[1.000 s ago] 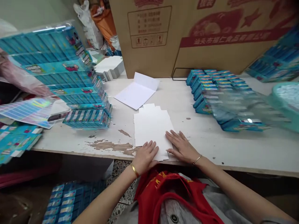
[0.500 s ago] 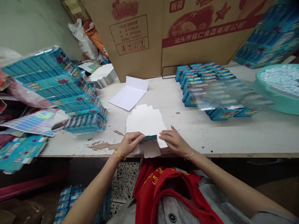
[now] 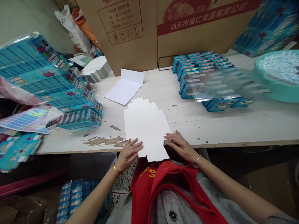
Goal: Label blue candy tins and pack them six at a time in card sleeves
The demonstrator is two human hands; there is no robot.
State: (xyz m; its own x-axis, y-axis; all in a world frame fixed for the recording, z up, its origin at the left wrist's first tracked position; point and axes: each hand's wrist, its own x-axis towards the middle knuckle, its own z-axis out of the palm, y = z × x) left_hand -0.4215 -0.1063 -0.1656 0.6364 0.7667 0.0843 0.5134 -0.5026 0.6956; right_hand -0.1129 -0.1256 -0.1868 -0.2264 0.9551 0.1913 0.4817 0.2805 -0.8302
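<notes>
A fanned stack of white flat carton blanks [image 3: 147,127] lies face down at the table's near edge and overhangs it. My left hand [image 3: 129,152] rests with fingers stretched flat at the stack's near left corner and holds nothing. My right hand [image 3: 181,146] is curled at the stack's near right corner. Its fingers close over a dark, teal-edged carton blank [image 3: 168,147], which is mostly hidden beneath them.
A folded white card [image 3: 125,87] lies beyond the stack. Shrink-wrapped teal box packs [image 3: 53,84] pile up at left. More teal boxes [image 3: 201,71] sit under clear trays at right, beside a teal basin [image 3: 277,77]. Big cardboard cartons [image 3: 149,31] wall the back. The worn table edge [image 3: 233,144] runs near me.
The lifted near end of a blank, teal side showing, has gone down. My left hand has flattened beside the stack. My right hand has moved to the near right corner.
</notes>
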